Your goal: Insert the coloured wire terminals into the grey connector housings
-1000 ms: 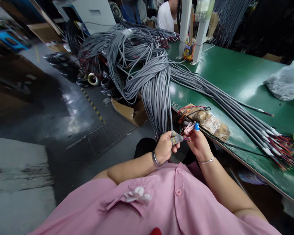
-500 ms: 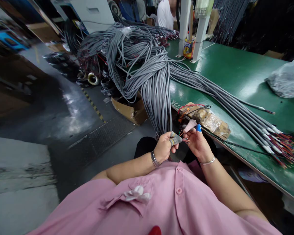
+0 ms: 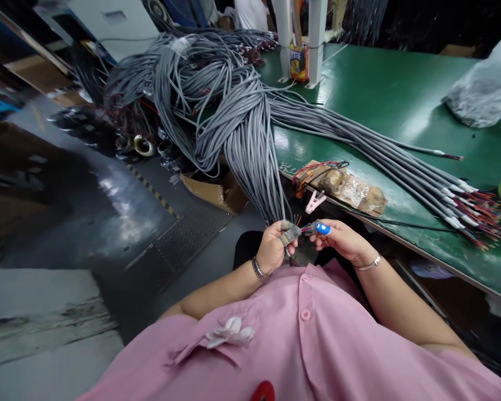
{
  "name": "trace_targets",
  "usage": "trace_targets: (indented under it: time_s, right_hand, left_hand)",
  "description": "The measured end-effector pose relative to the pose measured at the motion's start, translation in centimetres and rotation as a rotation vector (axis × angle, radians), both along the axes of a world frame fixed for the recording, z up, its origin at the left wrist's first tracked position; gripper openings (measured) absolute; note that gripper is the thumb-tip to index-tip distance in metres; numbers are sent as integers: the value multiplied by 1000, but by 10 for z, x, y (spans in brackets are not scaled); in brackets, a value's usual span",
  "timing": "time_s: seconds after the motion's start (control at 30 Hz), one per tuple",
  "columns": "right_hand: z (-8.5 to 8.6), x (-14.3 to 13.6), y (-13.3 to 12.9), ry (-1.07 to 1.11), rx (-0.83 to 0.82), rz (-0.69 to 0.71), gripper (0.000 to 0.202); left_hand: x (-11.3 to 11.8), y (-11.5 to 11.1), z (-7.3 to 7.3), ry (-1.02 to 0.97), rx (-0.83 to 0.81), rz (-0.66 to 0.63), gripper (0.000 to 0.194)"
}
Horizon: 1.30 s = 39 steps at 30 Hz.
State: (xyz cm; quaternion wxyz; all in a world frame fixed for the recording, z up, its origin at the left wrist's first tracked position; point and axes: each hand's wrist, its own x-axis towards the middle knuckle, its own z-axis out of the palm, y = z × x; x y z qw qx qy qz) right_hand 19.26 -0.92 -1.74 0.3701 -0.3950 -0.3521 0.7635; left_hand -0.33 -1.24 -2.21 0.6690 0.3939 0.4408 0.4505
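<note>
My left hand, with grey knitted covers on its fingers, is closed on the end of a grey cable. Thin coloured wires run from its fingertips towards my right hand, and a few more wire tips stick up behind. My right hand, a blue wrap on its thumb, pinches the wires' far ends. Both hands are close together above my lap. Just beyond them, a pink clip sits at the table edge beside a taped cardboard block with red and black leads.
A large heap of grey cables hangs over the edge of the green table. A bundle with stripped ends lies to the right, near a plastic bag. An open carton stands on the floor below.
My right hand has moved away from the pink clip and turned, its thumb now lying across the wire ends. The clip shows fully at the table edge. The view has shifted slightly.
</note>
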Motion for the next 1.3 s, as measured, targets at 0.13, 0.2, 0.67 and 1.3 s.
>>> trace_targets:
  time_s: [0.13, 0.2, 0.67, 1.3]
  right_hand:
    - [3, 1, -1, 15, 40, 18, 26]
    - [4, 0, -1, 6, 62, 25, 24]
    - [10, -17, -5, -121, 190, -122, 20]
    - [2, -36, -6, -145, 179, -199, 26]
  left_hand:
    - [0, -1, -2, 34, 11, 1, 34]
    - [0, -1, -3, 60, 13, -7, 35]
    - [-4, -2, -8, 146, 71, -134, 33]
    - [-5, -2, -8, 157, 49, -203, 27]
